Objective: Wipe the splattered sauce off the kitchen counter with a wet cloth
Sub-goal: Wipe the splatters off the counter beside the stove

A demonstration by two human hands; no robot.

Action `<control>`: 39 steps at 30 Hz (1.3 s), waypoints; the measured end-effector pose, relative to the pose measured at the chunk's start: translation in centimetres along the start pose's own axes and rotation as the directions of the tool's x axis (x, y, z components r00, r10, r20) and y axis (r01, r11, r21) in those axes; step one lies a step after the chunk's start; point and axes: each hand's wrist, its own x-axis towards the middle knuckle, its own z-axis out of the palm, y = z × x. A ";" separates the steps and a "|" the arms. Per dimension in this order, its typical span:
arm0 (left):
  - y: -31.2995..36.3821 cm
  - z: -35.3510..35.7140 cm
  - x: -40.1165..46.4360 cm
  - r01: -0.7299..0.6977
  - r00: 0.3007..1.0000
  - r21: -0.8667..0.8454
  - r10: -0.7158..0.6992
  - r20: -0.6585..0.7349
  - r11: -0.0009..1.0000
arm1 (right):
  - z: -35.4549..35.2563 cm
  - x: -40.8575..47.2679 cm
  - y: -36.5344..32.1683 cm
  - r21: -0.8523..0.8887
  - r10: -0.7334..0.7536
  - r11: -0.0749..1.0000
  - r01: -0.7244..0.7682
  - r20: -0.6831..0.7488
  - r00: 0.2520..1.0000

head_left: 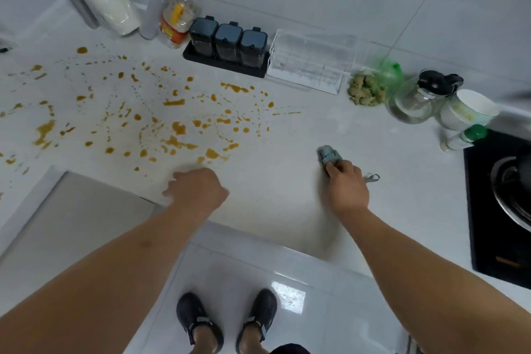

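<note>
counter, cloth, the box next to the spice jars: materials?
Counter: looks like pale stone or composite, smooth and matte, faintly speckled. Cloth in the right hand: grey-blue fabric, bunched, nubby texture. Box: clear rigid plastic, probably acrylic; you see through its walls.

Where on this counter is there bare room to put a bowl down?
The clean stretch of counter between the sauce splatter and the stove, around the right hand gripping the cloth. It is crowded along the back wall: spice jars, clear box, glass kettle.
</note>
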 end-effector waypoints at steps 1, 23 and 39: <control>0.8 -0.2 0.3 0.010 1.000 -0.050 -0.010 -0.003 0.999 | -0.5 0.8 1.4 0.031 0.060 0.998 -0.060 -0.005 0.998; 2.3 1.5 0.4 -0.054 0.996 -0.068 0.049 -0.081 0.996 | 3.0 -1.8 -5.4 0.138 -0.556 0.815 0.562 -0.087 0.827; 1.2 0.3 -0.8 -0.139 0.989 -0.102 0.133 -0.066 0.985 | 5.9 -4.3 -14.3 0.202 -0.253 0.938 0.283 -0.160 0.954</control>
